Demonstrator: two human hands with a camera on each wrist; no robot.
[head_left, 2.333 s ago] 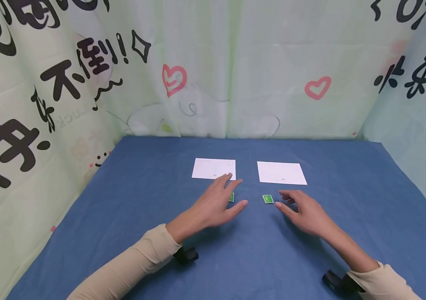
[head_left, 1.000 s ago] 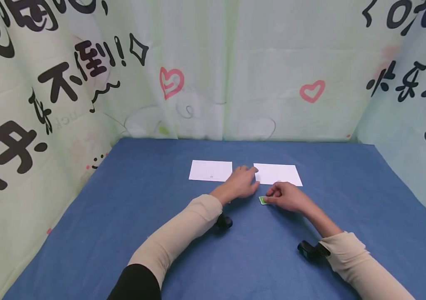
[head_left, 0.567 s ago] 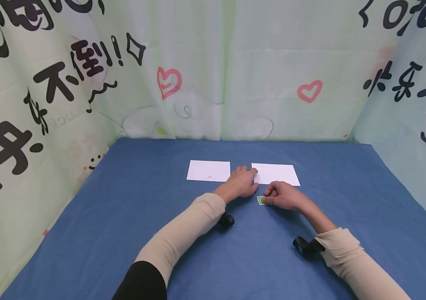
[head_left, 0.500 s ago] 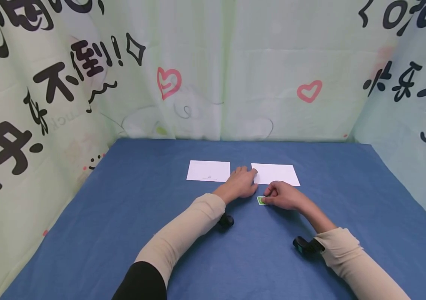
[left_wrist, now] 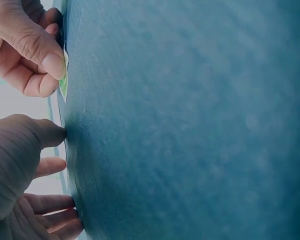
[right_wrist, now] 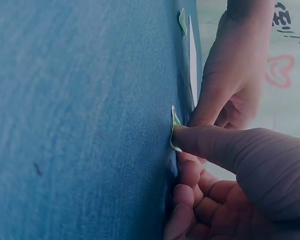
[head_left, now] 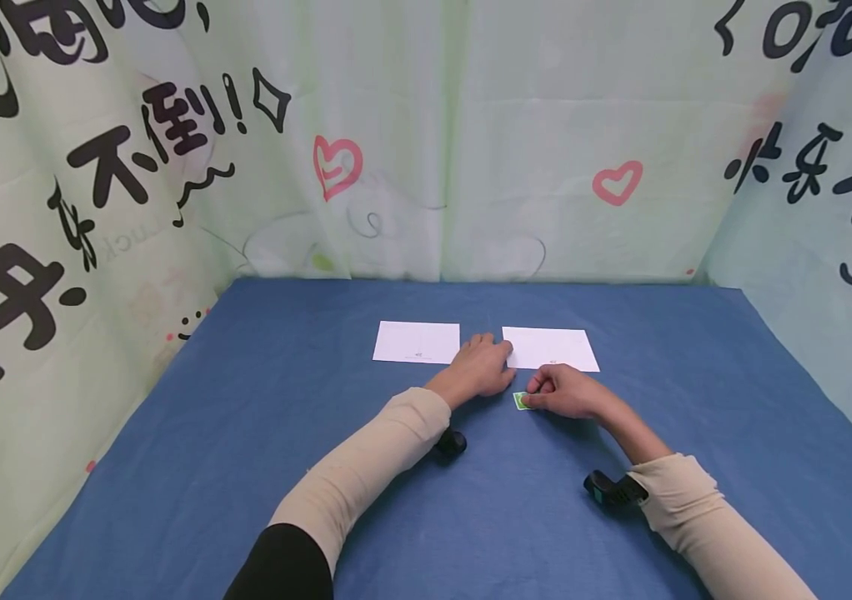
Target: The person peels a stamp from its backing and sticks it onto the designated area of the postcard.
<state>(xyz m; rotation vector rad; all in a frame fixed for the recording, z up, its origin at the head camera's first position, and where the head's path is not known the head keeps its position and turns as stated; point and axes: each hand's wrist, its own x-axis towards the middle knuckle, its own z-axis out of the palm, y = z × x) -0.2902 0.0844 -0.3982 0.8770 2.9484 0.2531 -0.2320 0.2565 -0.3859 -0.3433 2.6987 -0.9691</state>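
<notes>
My right hand (head_left: pixel 564 392) pinches a small green square sticker with a white border (head_left: pixel 520 401) on the blue cloth. In the right wrist view, its thumb lies on the sticker (right_wrist: pixel 175 120) and the other fingers are curled beneath. My left hand (head_left: pixel 477 365) is spread at the left edge of the right white card (head_left: pixel 553 346), its fingertips down on the card's edge and the cloth. Another green sticker (right_wrist: pixel 182 21) shows farther off in the right wrist view; the left arm hides it from the head camera. The left white card (head_left: pixel 414 342) lies flat beyond the left wrist.
A blue cloth (head_left: pixel 531 517) covers the table. Pale curtains (head_left: pixel 531 142) with black writing and pink hearts stand behind and at both sides. A black wrist camera (head_left: pixel 452 442) sits under the left cuff and another wrist camera (head_left: pixel 606 489) under the right.
Earlier, the left hand hovered at the left card; it has moved right to the right card's edge. My right hand has come onto the green sticker. Over the last half second, both hands stay almost still.
</notes>
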